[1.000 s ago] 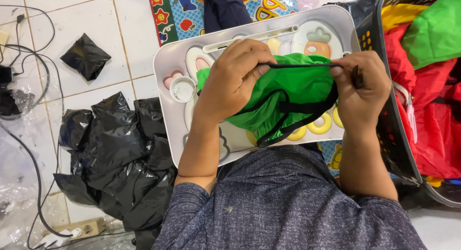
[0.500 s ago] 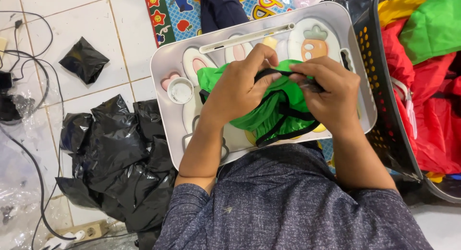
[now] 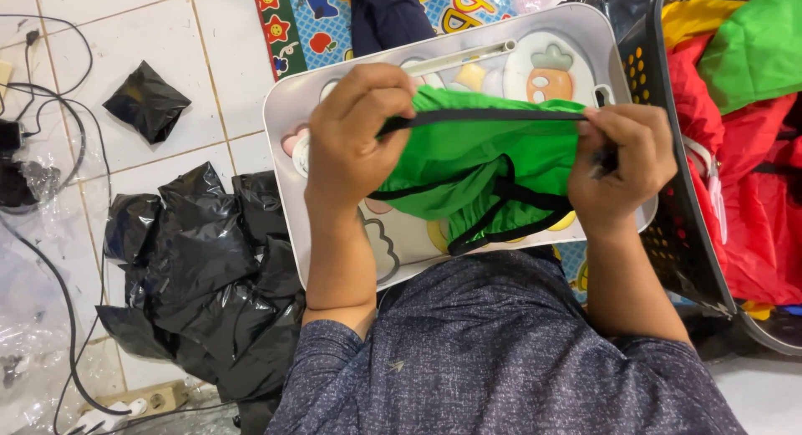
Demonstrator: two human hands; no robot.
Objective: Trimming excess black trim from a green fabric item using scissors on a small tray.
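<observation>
Both hands hold a green cloth piece [image 3: 493, 163] with black edging above a pale lap tray [image 3: 284, 151] printed with cartoon shapes. Left hand [image 3: 359, 138] has fingers curled and pressed together, pinching the cloth's left end with its black band. Right hand [image 3: 622, 163] is closed likewise, pinching the right end; the black top edge runs taut and straight between the two. The rest of the cloth hangs bunched below, black loops trailing onto the tray. Crumpled black plastic bags [image 3: 200, 284] lie on the tiled floor [image 3: 109, 25] left of the tray; a smaller folded black bag [image 3: 146, 101] sits farther off. A dark basket [image 3: 668, 209] at right holds red [image 3: 752, 209], green and yellow fabric.
</observation>
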